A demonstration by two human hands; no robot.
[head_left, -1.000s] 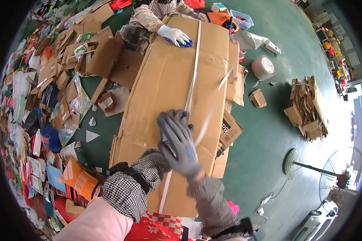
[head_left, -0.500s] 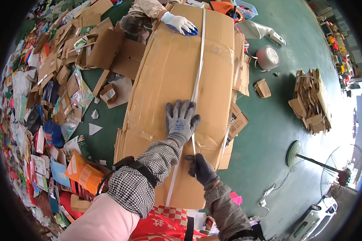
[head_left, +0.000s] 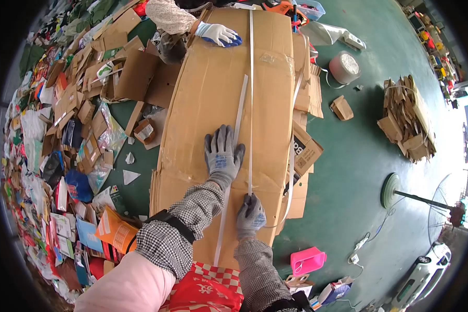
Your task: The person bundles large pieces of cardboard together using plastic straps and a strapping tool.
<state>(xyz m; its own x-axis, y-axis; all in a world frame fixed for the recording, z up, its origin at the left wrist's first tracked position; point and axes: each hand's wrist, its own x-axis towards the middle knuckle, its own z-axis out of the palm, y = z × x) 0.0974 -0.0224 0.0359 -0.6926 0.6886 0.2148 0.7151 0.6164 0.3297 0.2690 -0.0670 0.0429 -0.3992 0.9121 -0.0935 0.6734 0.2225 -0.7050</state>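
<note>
A large bundle of flattened cardboard (head_left: pixel 192 104) lies in front of me. My left hand (head_left: pixel 224 160), in a grey glove, rests on it with the fingers spread. Beneath that palm runs a white strap (head_left: pixel 241 101) whose loose end points away from me. My right hand (head_left: pixel 251 217), also gloved, pinches a second length of white strap (head_left: pixel 251 140). This length stretches straight to the far edge of the bundle. Near that edge another person's white-and-blue gloved hand (head_left: pixel 219 35) lies on the cardboard.
Loose cardboard and mixed waste (head_left: pixel 78 104) pile up on the left. To the right on the green floor are a tied cardboard bundle (head_left: pixel 408 119), a white bucket (head_left: pixel 344 68), a fan (head_left: pixel 391 191) and a pink bin (head_left: pixel 308 260). A strap loop (head_left: pixel 290 187) hangs along the bundle's right side.
My right hand has moved inward, still pinching the strap. The held strap now runs straight, apart from the loose-ended one. The other person's hand has shifted slightly left in view.
</note>
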